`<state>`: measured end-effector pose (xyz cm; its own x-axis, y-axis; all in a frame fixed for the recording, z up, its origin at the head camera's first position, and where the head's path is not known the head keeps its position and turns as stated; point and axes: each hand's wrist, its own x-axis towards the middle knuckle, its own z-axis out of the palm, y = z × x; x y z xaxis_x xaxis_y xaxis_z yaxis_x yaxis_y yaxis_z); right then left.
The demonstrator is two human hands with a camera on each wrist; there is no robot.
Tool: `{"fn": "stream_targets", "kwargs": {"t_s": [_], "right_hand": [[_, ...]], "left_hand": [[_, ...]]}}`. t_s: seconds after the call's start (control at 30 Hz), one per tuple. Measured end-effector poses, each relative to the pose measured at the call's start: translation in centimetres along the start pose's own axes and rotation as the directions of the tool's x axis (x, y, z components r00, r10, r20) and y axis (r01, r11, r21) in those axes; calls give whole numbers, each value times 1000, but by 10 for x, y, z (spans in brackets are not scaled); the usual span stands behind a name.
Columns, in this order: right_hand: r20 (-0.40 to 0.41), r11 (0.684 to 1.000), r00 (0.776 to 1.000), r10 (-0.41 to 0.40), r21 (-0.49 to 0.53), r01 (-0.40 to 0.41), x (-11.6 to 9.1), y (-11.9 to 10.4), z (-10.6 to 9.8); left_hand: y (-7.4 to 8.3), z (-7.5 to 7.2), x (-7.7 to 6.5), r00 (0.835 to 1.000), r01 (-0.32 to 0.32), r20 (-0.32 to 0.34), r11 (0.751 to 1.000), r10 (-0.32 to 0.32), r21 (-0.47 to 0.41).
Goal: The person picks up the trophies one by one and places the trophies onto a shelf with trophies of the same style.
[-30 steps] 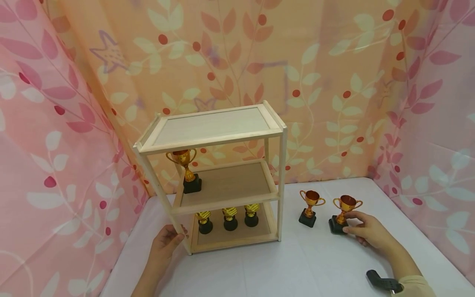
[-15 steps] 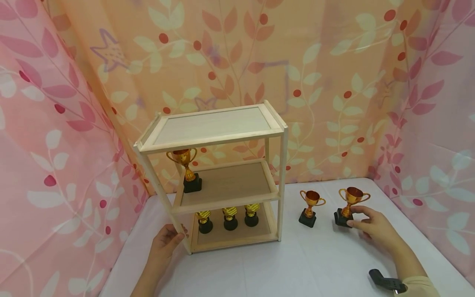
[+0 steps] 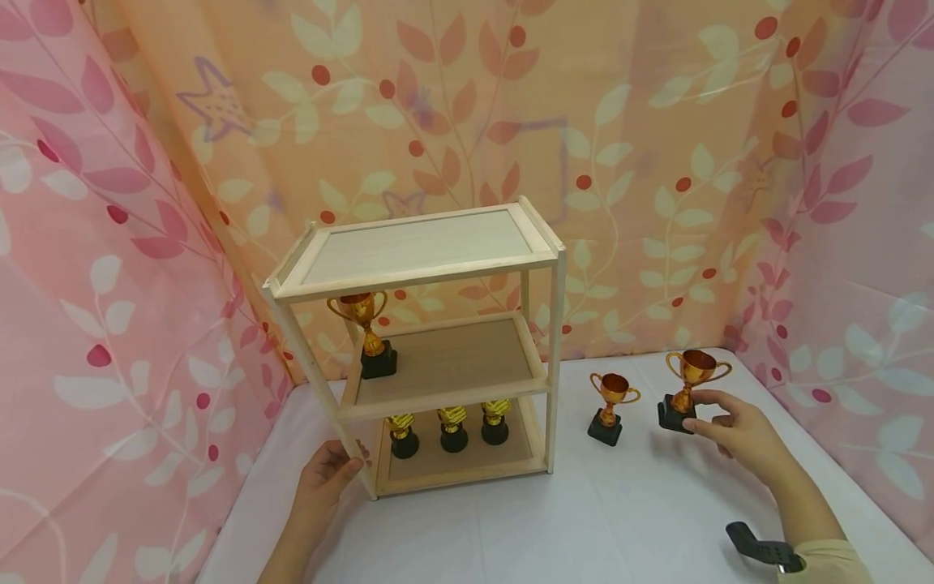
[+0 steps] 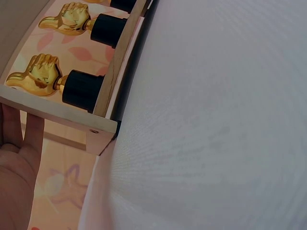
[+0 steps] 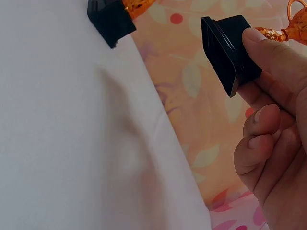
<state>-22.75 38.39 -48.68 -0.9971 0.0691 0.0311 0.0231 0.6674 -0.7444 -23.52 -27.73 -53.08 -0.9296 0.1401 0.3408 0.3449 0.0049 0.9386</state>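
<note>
My right hand point(image 3: 740, 434) pinches the black base of a gold trophy cup point(image 3: 694, 370) between thumb and fingers. In the right wrist view that base point(image 5: 235, 50) is tipped on the screen and its hollow underside shows, off the tabletop. A second trophy cup point(image 3: 611, 391) stands on the table to its left. My left hand point(image 3: 321, 480) grips the front left post of a wooden three-tier shelf point(image 3: 445, 405); some fingers are hidden behind the post. On the middle tier, at the left, stands another trophy cup point(image 3: 374, 349). Gold thumbs-up trophies point(image 4: 38, 79) stand in a row on the bottom tier.
The white-covered table point(image 3: 584, 527) runs up to a floral curtain point(image 3: 620, 162) at the back, with pink floral curtains at both sides. A black strap device point(image 3: 762, 551) is on the right wrist. The shelf's top panel point(image 3: 423, 243) overhangs the lower tiers.
My right hand has lifted the trophy cup off the table, moving it up and slightly right. The left hand and the shelf have stayed in place.
</note>
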Motion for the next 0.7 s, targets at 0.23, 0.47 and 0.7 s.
{"fn": "stream_targets", "kwargs": {"t_s": [0.23, 0.47, 0.7], "right_hand": [[-26, 999, 1000, -18, -41, 17, -5, -16, -6], [-49, 999, 998, -33, -31, 31, -12, -35, -13], [-69, 997, 996, -63, -49, 59, -20, -53, -17]], "left_hand": [[0, 0, 1, 1000, 13, -14, 999, -13, 36], [1, 0, 2, 999, -42, 14, 999, 42, -16], [2, 1, 1, 999, -42, 15, 999, 43, -28]]}}
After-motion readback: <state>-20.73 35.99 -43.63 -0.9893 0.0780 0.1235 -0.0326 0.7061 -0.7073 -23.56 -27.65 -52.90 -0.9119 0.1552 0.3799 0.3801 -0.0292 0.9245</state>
